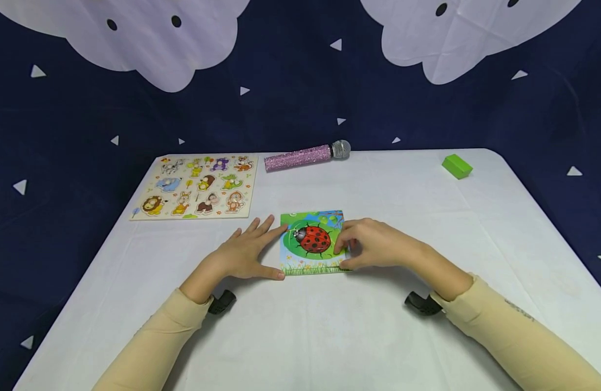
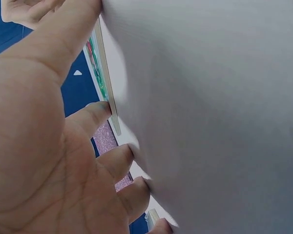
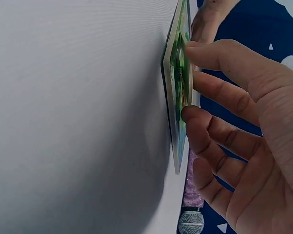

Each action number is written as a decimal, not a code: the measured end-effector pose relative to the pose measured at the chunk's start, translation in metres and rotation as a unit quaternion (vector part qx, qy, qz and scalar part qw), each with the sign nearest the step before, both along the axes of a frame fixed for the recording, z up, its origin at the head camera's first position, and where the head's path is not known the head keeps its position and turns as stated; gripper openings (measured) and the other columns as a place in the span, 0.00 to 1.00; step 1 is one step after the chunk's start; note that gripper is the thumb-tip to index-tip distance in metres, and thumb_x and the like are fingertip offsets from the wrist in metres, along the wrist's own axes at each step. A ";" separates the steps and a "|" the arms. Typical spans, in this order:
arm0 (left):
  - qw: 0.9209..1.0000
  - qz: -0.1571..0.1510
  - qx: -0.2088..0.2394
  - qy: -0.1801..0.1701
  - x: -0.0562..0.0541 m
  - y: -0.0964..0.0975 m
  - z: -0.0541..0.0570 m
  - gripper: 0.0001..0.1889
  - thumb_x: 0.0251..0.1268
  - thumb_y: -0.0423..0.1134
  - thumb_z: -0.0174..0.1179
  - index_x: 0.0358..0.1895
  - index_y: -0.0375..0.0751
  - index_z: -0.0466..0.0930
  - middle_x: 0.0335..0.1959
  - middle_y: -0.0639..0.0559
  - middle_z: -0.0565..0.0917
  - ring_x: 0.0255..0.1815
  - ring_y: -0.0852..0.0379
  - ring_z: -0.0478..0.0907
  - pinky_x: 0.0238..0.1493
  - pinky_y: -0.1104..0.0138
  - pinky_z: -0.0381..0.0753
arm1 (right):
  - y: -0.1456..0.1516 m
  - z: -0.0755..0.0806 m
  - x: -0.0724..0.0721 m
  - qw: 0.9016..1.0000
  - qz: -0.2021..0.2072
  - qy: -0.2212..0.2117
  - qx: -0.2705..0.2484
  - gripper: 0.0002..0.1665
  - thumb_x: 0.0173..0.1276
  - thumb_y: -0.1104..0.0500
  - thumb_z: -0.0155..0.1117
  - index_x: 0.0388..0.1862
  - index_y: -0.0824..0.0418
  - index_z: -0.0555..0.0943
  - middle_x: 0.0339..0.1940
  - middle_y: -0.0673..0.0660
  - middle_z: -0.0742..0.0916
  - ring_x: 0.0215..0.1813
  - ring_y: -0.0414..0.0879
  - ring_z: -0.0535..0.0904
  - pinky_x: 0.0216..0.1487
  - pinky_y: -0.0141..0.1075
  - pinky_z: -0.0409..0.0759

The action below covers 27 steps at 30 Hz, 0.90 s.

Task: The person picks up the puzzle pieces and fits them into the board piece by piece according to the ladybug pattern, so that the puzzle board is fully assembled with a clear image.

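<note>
A square ladybug puzzle (image 1: 314,240), with a red spotted beetle on green, lies on the white table between both hands. My left hand (image 1: 244,252) rests at its left side with fingers spread, the thumb at the lower left corner and the index fingertip on the left edge. From the right, my right hand (image 1: 375,244) reaches over the puzzle with curled fingers. In the right wrist view its thumb and fingers pinch a thin green puzzle piece (image 3: 187,85) standing slightly proud of the puzzle's board (image 3: 169,92). The palm hides part of the right edge in the head view.
An animal peg puzzle board (image 1: 195,187) lies at the back left. Behind the ladybug puzzle is a glittery pink microphone (image 1: 305,156). A green block (image 1: 457,166) sits at the back right. A dark blue cloth (image 1: 300,70) with clouds hangs behind the table.
</note>
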State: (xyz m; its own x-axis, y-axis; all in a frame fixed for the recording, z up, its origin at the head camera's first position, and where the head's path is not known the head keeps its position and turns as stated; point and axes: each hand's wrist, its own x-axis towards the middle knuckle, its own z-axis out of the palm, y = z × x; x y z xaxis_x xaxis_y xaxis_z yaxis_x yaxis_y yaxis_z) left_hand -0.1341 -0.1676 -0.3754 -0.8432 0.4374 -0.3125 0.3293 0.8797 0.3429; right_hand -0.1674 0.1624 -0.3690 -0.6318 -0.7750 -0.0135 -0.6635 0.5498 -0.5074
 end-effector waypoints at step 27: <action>1.000 0.002 0.004 -0.001 -0.001 -0.002 -0.003 0.60 0.59 0.71 0.73 0.90 0.60 0.48 0.92 0.43 0.42 0.91 0.31 0.39 0.84 0.27 0.44 | -0.006 -0.001 -0.002 1.000 -0.008 0.006 0.028 0.09 0.65 0.52 0.80 0.44 0.47 0.92 0.41 0.42 0.87 0.40 0.37 0.81 0.44 0.33 0.81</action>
State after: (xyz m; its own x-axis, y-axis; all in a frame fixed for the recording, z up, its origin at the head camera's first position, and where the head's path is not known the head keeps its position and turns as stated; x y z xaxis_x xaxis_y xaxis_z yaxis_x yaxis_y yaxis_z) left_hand -0.1346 -0.1700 -0.3782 -0.8447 0.4361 -0.3103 0.3250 0.8786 0.3500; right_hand -0.1699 0.1569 -0.3696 -0.6448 -0.7628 -0.0488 -0.6603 0.5881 -0.4671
